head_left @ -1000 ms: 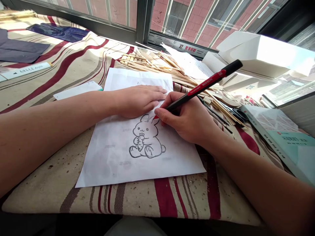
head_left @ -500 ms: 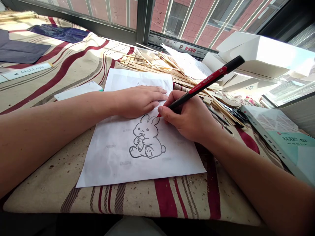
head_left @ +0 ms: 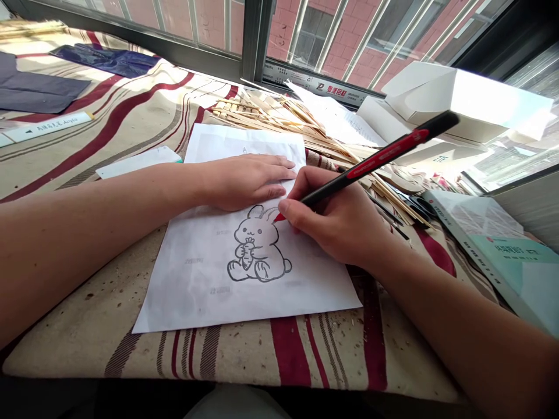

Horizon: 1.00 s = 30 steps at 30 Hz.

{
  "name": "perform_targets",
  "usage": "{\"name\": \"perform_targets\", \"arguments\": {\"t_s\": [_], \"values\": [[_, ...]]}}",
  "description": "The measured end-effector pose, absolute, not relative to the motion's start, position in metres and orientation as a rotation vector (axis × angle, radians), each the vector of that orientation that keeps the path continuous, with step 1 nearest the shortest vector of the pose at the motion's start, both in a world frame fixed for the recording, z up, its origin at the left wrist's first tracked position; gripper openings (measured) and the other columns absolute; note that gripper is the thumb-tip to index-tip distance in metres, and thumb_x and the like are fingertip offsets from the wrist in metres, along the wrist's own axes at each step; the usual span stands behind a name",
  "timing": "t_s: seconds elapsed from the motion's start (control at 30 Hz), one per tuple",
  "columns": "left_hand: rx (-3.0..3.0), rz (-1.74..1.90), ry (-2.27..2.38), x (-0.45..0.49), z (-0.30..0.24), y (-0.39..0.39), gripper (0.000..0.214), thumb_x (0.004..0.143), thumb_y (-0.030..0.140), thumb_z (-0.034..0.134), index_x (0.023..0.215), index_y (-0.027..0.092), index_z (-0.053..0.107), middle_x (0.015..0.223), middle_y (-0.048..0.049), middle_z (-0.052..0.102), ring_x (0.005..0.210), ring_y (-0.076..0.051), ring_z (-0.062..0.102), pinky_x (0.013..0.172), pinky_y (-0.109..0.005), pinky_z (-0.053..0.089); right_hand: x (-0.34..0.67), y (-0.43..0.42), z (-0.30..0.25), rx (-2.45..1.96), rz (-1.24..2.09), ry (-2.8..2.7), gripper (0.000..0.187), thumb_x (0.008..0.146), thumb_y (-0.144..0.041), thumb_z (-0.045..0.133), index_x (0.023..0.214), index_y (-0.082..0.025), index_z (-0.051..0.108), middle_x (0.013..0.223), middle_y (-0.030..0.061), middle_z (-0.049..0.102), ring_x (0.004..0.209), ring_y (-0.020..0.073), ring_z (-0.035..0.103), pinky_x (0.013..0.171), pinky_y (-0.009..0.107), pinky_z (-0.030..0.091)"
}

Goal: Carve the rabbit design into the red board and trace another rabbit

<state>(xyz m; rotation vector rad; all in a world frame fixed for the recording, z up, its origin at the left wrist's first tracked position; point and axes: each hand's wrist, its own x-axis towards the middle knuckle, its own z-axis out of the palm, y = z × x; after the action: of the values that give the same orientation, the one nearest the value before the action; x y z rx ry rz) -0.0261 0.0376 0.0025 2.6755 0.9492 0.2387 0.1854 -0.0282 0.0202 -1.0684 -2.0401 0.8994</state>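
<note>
A sheet of white paper [head_left: 183, 302] lies on the striped cloth, bearing a black line drawing of a rabbit [head_left: 257, 247] that clasps a carrot. Flat across the upper part of the sheet rests my left hand [head_left: 248, 181], its fingers stretched out. My right hand [head_left: 336, 215] pinches a black and red marker pen [head_left: 379, 157] between thumb and fingers. The pen's red tip end points at the rabbit's right ear, and its dark rear end leans up to the right. Part of that ear is hidden behind the tip and my thumb.
Thin wooden strips [head_left: 279, 119] are heaped behind the paper. On the right are a book [head_left: 498, 244], black-handled scissors [head_left: 421, 206] and an open white box [head_left: 463, 99]. Dark blue cloth pieces [head_left: 105, 60] and a white marker [head_left: 52, 127] lie at the left.
The pen's tip has moved slightly down and left along the rabbit's right ear, and its rear end has swung lower and to the right. My left hand stays flat on the paper.
</note>
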Motion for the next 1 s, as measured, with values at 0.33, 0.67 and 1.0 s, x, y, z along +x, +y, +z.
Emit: {"name": "perform_targets", "arguments": {"t_s": [0.33, 0.67, 1.0], "values": [[2.652, 0.186, 0.975, -0.0271, 0.0008, 0.0392, 0.06, 0.11, 0.046, 0.037, 0.158, 0.019, 0.062, 0.182, -0.0128, 0.044, 0.17, -0.028, 0.037, 0.141, -0.045, 0.026, 0.1851, -0.0259, 0.0173, -1.011, 0.913, -2.114, 0.023, 0.084, -0.022, 0.074, 0.072, -0.024, 0.054, 0.068, -0.0028, 0.063, 0.07, 0.016, 0.058, 0.065, 0.033, 0.045], [2.653, 0.206, 0.957, -0.026, 0.0006, 0.0401, 0.057, 0.109, 0.045, 0.038, 0.153, 0.02, 0.065, 0.182, -0.012, 0.044, 0.169, -0.027, 0.039, 0.14, -0.044, 0.026, 0.185, -0.0265, 0.0186, -1.013, 0.9, -2.125, 0.023, 0.084, -0.02, 0.071, 0.071, -0.024, 0.053, 0.068, -0.0034, 0.061, 0.068, 0.0147, 0.054, 0.064, 0.032, 0.043], [2.665, 0.217, 0.916, -0.0267, -0.0005, 0.0407, 0.06, 0.108, 0.046, 0.036, 0.153, 0.019, 0.066, 0.18, -0.0114, 0.047, 0.167, -0.03, 0.041, 0.14, -0.041, 0.027, 0.1847, -0.0281, 0.0264, -1.05, 0.938, -2.18, 0.03, 0.085, -0.013, 0.072, 0.069, -0.025, 0.05, 0.066, -0.0039, 0.052, 0.068, 0.0152, 0.05, 0.065, 0.034, 0.042]]}}
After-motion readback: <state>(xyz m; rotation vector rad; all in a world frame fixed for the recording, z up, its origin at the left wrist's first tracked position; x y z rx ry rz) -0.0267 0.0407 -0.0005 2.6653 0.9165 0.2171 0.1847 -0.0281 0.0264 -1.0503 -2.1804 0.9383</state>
